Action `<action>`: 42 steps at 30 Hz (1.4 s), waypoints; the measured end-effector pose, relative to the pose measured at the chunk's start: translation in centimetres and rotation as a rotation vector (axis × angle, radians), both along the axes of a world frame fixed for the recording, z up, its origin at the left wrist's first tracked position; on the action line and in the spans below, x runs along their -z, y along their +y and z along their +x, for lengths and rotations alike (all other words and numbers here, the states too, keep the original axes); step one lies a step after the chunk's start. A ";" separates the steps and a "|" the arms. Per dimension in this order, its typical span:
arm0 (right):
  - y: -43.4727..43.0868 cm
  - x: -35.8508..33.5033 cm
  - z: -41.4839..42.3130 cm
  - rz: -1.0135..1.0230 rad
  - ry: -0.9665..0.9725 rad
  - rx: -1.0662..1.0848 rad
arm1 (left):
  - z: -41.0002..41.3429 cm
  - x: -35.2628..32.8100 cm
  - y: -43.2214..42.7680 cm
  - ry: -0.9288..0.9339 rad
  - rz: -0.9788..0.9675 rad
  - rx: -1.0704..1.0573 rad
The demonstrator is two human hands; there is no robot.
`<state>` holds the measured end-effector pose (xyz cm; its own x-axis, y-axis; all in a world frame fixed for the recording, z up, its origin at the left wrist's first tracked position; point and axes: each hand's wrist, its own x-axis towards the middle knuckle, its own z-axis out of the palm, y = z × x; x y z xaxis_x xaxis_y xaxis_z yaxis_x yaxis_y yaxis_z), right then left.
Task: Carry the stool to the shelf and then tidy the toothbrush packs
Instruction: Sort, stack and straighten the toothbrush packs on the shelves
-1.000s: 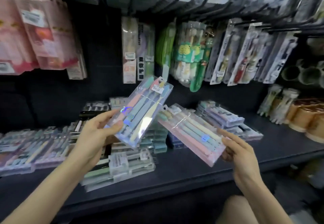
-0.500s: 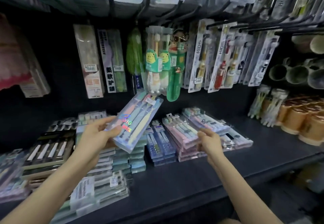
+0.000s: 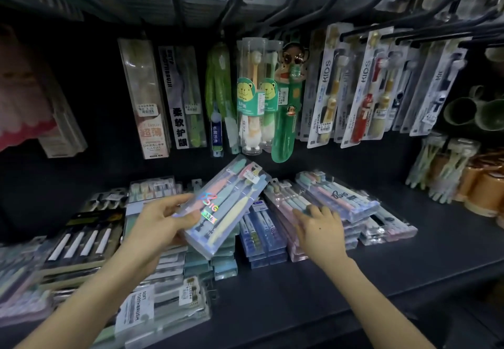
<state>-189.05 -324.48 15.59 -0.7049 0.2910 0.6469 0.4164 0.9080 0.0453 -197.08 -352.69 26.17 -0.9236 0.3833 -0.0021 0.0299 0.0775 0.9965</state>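
Observation:
My left hand point(image 3: 161, 223) grips a clear toothbrush pack point(image 3: 229, 206) with pastel brushes and a holographic label, held tilted above the piles on the dark shelf point(image 3: 313, 294). My right hand point(image 3: 319, 228) rests with straight fingers on the pink pack stack point(image 3: 283, 206), just left of another pastel pack stack point(image 3: 341, 198). Between my hands lies a blue pack stack point(image 3: 259, 236). The stool is not in view.
Kids' toothbrush packs point(image 3: 327, 89) and green bear tubes point(image 3: 251, 97) hang from hooks above. Black and white packs point(image 3: 81, 242) lie stacked at the left, a soft toothbrush pack point(image 3: 163, 310) near the front edge. Orange cups point(image 3: 482, 185) stand at the right.
My right hand has set its pink pack down on the stack and now lies flat on it. My left hand still holds its pack. The view has moved closer to the shelf.

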 end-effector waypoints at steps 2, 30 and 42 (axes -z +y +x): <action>0.3 -0.2 -0.5 -0.009 0.015 0.014 | 0.3 -0.2 -0.1 0.004 -0.017 0.007; 6.3 -9.0 5.8 -1.279 0.371 0.030 | -0.4 2.9 4.3 1.266 -1.049 0.082; 11.5 -6.0 2.2 -1.139 0.251 0.156 | -2.1 3.9 2.7 1.254 -1.231 0.058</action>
